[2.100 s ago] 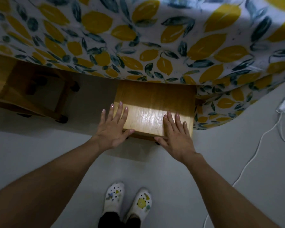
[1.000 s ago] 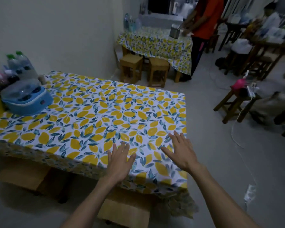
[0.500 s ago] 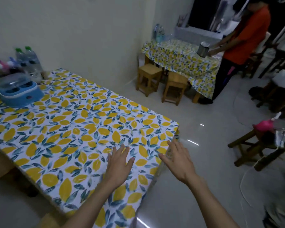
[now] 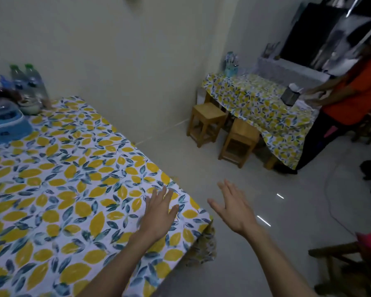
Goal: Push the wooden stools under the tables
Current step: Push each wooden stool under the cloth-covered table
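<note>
Two wooden stools stand by the far table (image 4: 263,103), which wears a lemon-print cloth. The left stool (image 4: 207,123) is out in the open; the right stool (image 4: 240,140) is partly under the cloth's edge. My left hand (image 4: 159,213) hovers open over the corner of the near lemon-print table (image 4: 62,189). My right hand (image 4: 234,209) is open in the air over the floor, just past that corner. Both hands hold nothing. No stool shows under the near table from this angle.
A person in an orange shirt (image 4: 349,97) stands at the far table's right end. A blue container (image 4: 4,123) and water bottles (image 4: 28,82) sit on the near table's far left. A dark wooden stool (image 4: 347,266) is at bottom right. A cord (image 4: 330,202) lies on the floor.
My hands left the stool they pushed under the near table and rose above its top. The view lifted and turned right toward the far table and its two stools.
</note>
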